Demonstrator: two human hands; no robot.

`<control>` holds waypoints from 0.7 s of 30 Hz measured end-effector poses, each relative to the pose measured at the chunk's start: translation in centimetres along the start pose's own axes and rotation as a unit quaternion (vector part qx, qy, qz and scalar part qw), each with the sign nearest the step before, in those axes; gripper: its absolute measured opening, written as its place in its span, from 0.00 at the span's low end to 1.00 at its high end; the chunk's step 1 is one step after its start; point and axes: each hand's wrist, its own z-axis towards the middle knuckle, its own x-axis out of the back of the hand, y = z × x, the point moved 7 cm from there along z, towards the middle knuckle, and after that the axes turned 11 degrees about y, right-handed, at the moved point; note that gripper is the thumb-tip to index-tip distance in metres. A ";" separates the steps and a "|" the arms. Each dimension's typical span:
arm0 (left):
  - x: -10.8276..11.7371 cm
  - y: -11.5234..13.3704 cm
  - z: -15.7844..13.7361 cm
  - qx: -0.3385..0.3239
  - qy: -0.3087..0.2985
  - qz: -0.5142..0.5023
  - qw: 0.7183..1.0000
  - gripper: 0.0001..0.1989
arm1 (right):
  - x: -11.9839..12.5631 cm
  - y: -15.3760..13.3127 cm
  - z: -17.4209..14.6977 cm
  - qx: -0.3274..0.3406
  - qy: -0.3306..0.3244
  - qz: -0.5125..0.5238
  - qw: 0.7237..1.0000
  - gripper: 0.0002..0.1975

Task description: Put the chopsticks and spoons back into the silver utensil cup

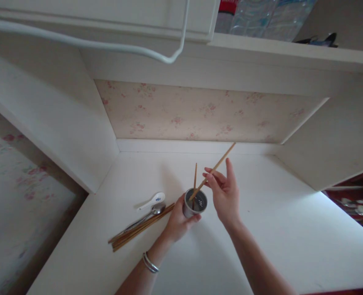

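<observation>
My left hand (pixel 178 223) is wrapped round a grey utensil holder (pixel 195 209) with small holes in its bottom. One chopstick (pixel 195 176) stands in the holder, leaning on its far rim. Between thumb and fingers, my right hand (pixel 226 192) pinches another chopstick (pixel 220 162), whose lower end is inside the holder's mouth. Left of the holder lie several wooden chopsticks (pixel 138 231) in a bundle, a metal spoon (pixel 158 209) along them and a white ceramic spoon (pixel 153 200) with a blue mark just beyond.
All this is on a white countertop (pixel 276 229) between two side panels. Overhead are a white cabinet (pixel 107 16) and a shelf with plastic bottles (pixel 261 16); a white cable (pixel 122 48) hangs below the cabinet. Flowered wallpaper (pixel 184 110) covers the back.
</observation>
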 end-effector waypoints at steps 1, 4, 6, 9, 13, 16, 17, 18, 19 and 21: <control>0.0 -0.1 0.0 -0.002 -0.001 -0.006 1.000 0.38 | 0.7 0.5 0.6 -0.008 0.009 -0.005 1.000 0.36; 0.1 -0.3 -0.2 -0.006 -0.004 -0.015 1.000 0.36 | 1.5 2.5 1.4 -0.059 -0.004 -0.039 0.997 0.21; 0.0 -0.5 -0.3 -0.003 -0.007 -0.018 1.000 0.35 | 1.7 3.8 1.3 -0.080 -0.021 -0.068 0.994 0.19; -0.1 -0.5 -0.3 0.000 -0.011 -0.021 1.000 0.36 | 1.7 5.4 1.0 -0.088 -0.032 -0.111 0.989 0.20; -0.2 -0.3 -0.2 -0.005 -0.021 -0.025 0.999 0.36 | 1.4 6.5 0.6 -0.080 -0.043 -0.160 0.983 0.20; -0.1 -0.5 -0.2 -0.001 -0.019 -0.017 1.000 0.36 | 1.2 6.1 0.6 -0.043 -0.043 -0.180 0.982 0.18; -0.1 -0.7 -0.2 -0.001 -0.018 -0.016 1.000 0.37 | 1.2 5.9 0.6 -0.033 -0.042 -0.185 0.981 0.18; 0.0 -0.8 -0.2 -0.001 -0.017 -0.015 1.000 0.37 | 1.2 5.9 0.6 -0.025 -0.041 -0.191 0.980 0.17; 0.0 -1.0 -0.2 -0.002 -0.016 -0.015 1.000 0.37 | 1.2 5.9 0.5 -0.023 -0.041 -0.198 0.979 0.17; 0.0 -1.2 -0.1 -0.007 -0.015 -0.012 1.000 0.37 | 1.2 6.3 0.3 -0.028 -0.046 -0.207 0.977 0.16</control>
